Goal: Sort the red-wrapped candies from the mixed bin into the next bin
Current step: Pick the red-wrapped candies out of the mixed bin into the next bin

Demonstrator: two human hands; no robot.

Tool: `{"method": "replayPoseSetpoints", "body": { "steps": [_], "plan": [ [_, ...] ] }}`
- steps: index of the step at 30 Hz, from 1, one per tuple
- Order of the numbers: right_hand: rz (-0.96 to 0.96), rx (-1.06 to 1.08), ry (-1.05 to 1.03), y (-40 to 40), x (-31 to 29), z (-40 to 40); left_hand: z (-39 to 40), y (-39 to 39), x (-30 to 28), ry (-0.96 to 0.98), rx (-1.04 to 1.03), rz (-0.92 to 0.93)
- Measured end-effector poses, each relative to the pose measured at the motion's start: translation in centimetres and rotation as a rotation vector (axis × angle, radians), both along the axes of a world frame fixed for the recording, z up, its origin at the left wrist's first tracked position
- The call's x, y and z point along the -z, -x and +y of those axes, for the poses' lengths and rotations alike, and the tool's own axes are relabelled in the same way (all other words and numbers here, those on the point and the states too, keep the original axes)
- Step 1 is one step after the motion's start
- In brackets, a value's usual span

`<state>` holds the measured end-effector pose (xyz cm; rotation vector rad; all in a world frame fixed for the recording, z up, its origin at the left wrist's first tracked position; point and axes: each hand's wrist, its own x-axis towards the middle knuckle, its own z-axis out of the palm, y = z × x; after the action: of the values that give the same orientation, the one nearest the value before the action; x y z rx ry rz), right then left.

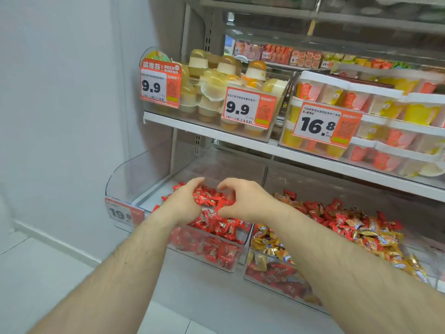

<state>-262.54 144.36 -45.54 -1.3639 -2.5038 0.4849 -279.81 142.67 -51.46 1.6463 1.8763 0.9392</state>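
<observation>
A plain pale wall (62, 97) fills the left side and meets a light tiled floor (43, 276) along a low white skirting board (55, 242). A white metal shelving unit (216, 131) stands against it, with slotted grey uprights (207, 37) at the back. Its middle shelf carries clear boxes of jelly cups (216, 83) and white-lidded dessert tubs (375, 112), fronted by orange price tags (245, 109) reading 9.9 and 16.8. Farther up, a shelf of small packaged snacks (296, 56) shows, blurred. A curved clear end panel (134, 174) closes the lowest shelf on the left, with another orange tag (124, 213) clipped below it. The light is even and cool.
</observation>
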Motion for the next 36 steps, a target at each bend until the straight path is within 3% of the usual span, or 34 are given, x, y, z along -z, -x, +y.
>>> {"method": "replayPoseSetpoints", "body": {
  "steps": [8, 14, 19, 26, 33, 36],
  "plan": [
    [0.160, 0.090, 0.001, -2.7, 0.2, -0.7, -0.4, -0.7, 0.0, 0.025, 0.028, -0.109],
    [0.420, 0.283, -0.137, -7.1, -1.2, -1.7, -1.3, -6.1, -2.1, -0.232, 0.114, -0.149],
    [0.568, 0.530, -0.095, -14.6, -2.2, -1.7, -2.4, -12.8, -3.5, -0.391, 0.269, -0.183],
    [0.269, 0.640, 0.003, -20.6, -0.6, 1.5, -1.1, -17.8, -0.3, -0.160, 0.459, 0.043],
    [-0.221, 0.354, 0.154, -17.5, 1.6, 6.4, 0.4, -18.5, 0.9, -0.120, 0.319, 0.098],
    [-0.305, 0.241, 0.269, -15.4, 3.2, 8.0, 0.6, -18.4, 1.2, -0.115, 0.259, 0.062]
  ]
}}
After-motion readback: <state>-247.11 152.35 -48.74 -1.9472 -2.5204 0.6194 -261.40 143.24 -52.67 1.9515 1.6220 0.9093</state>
